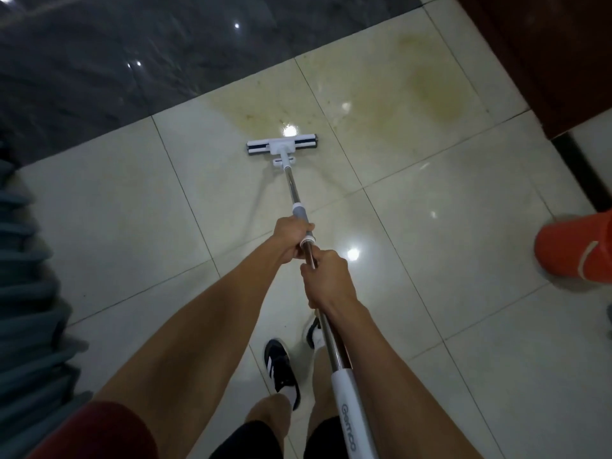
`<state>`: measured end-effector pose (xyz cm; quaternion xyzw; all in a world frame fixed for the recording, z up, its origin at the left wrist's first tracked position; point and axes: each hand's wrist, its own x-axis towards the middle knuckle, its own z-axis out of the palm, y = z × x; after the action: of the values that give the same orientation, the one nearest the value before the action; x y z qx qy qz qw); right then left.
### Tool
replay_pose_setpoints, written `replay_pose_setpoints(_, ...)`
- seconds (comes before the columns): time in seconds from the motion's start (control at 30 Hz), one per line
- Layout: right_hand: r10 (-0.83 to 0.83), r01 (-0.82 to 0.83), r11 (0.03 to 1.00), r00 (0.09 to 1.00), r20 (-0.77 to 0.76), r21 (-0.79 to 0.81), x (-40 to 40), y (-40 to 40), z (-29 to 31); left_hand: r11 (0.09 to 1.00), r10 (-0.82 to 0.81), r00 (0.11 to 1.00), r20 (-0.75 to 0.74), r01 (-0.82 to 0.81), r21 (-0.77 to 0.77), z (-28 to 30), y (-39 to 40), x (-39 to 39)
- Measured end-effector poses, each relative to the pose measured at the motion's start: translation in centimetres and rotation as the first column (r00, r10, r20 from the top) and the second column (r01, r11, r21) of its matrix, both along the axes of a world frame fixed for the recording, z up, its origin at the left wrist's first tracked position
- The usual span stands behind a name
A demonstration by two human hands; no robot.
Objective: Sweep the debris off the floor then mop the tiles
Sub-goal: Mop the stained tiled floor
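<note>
A flat mop with a white head [282,145] rests on the glossy pale floor tiles [430,200], its metal pole [292,185] running back toward me. My left hand [291,238] grips the pole at its grey collar. My right hand [328,278] is closed on the pole just behind, closer to my body. The white handle sleeve [347,409] passes by my right forearm. Yellowish-brown stains [433,91] spread over the tiles ahead and to the right of the mop head; a fainter patch [251,111] lies just beyond it.
A dark polished stone surface [116,61] borders the tiles at the upper left. A dark wooden piece of furniture [546,61] stands upper right. An orange bucket [576,250] sits at the right edge. Grey-blue fabric [29,293] hangs on the left. My feet in black shoes [281,369] stand below.
</note>
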<state>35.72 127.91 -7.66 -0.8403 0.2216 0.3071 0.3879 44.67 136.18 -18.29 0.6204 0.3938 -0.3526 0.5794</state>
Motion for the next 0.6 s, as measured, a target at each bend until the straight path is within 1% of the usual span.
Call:
replay_pose_setpoints(0.1,0.029,-0.029,1.000,1.000,0.008,0.000,5.8,0.1,-0.5,0.999,0.033,0.999,0.007,-0.033,-0.002,0.1,0.2,5.6)
replay_pose_setpoints(0.27,0.048,-0.048,0.999,0.999,-0.003,-0.009,14.9,0.2,-1.7,1.000,0.005,1.000,0.011,-0.005,0.011,-0.4,0.7,14.7)
replay_pose_setpoints(0.37,0.051,-0.051,0.998,0.999,0.008,-0.020,20.3,0.8,-2.3,1.000,0.014,1.000,0.023,-0.014,0.007,-0.7,1.4,20.0)
replay_pose_setpoints(0.47,0.071,-0.071,0.997,0.997,0.007,-0.031,25.5,2.0,-2.8,1.000,0.001,0.999,0.042,0.000,-0.008,-1.1,2.7,25.1)
replay_pose_setpoints(0.6,0.072,-0.071,0.997,0.997,0.018,-0.035,31.9,5.0,-3.7,1.000,-0.011,0.999,0.031,0.011,-0.014,-1.9,5.6,31.9)
